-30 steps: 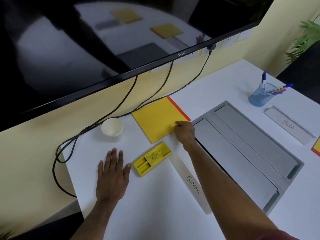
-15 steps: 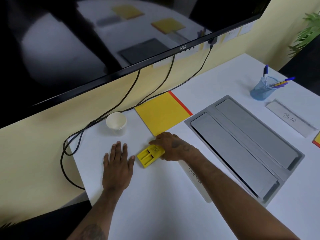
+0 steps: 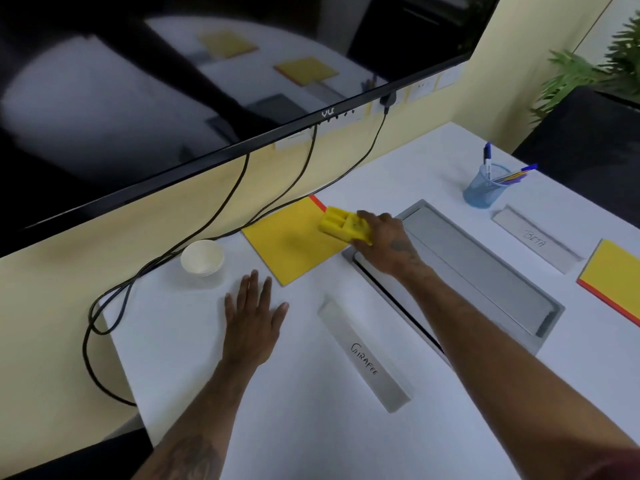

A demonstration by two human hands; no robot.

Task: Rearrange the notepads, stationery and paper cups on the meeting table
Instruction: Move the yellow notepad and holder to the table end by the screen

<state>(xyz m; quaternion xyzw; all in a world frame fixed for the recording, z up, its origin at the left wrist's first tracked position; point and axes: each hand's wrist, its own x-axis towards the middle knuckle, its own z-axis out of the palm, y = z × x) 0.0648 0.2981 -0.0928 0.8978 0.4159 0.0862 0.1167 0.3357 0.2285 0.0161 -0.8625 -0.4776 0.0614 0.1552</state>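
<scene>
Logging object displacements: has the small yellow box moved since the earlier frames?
Yes. The right hand carried the yellow box away from the GIRAFFE nameplate onto the yellow notepad.

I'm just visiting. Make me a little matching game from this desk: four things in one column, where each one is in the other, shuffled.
Things:
1. yellow stationery box
2. paper cup
3. blue pen holder
4. left hand

Places:
A. flat on the white table
B. held over the yellow notepad
C. beside the black cables
D. behind the BETA name card

Pairs: 1-B, 2-C, 3-D, 4-A
</scene>
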